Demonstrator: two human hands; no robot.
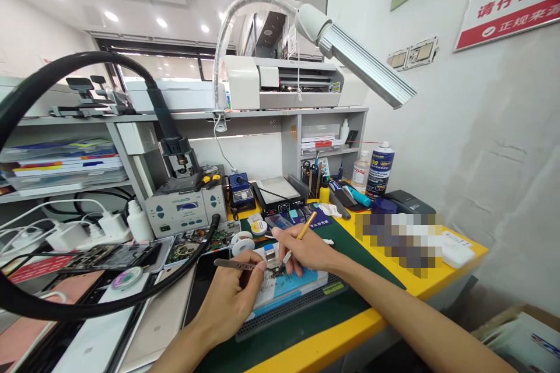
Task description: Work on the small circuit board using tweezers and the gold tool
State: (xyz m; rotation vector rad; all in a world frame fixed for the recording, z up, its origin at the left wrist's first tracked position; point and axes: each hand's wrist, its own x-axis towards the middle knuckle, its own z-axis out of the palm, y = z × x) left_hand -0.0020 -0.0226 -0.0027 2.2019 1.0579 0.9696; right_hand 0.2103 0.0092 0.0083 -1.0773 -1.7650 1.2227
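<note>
My left hand (240, 288) is closed around grey metal tweezers (228, 263), whose tips point right toward several tiny dark parts (275, 272). My right hand (308, 252) pinches a slim gold-handled pen-like tool (308, 222), tilted with its lower end down at the same parts; the exact kind of tool is unclear. Beneath both hands lies a blue-and-white flat box or pad (301, 285), with a small silvery metal piece (270, 256) near its far edge. A black perforated tray (280, 319) shows under it, on a dark green mat (361, 271).
Several phones (153, 326) cover the left side, under a looping black hose (175, 277). A grey soldering station (186, 213) and a small white-topped heating plate (277, 195) stand behind. A spray can (380, 169) is at right; a lamp (367, 64) overhangs the table.
</note>
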